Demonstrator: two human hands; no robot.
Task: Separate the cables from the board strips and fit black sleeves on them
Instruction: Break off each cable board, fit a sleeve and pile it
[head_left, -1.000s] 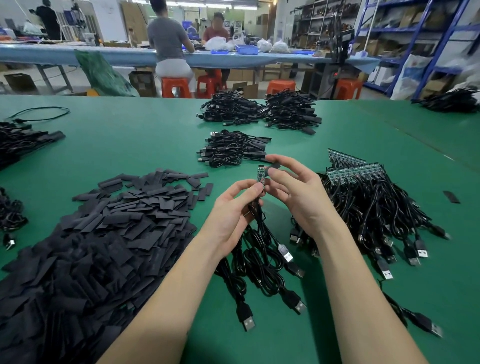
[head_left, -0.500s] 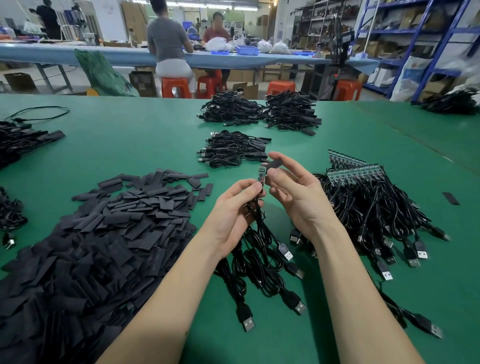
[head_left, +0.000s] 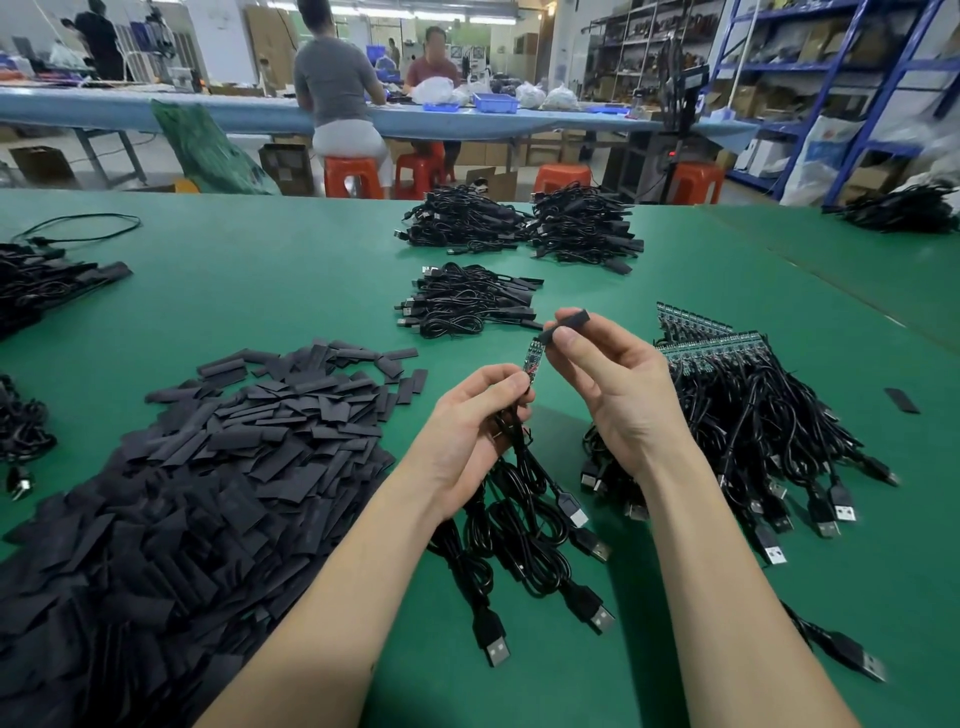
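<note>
Black flat sleeve (head_left: 567, 323), seemingly matte

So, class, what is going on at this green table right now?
A person is sleeving cables by hand. The left hand grips a cable with a small board at its tip, plus a few more cables hanging below. The right hand pinches a black sleeve at the board's top end, not yet slid on. A sleeve pile lies to the left, and cables still on board strips to the right.
</note>
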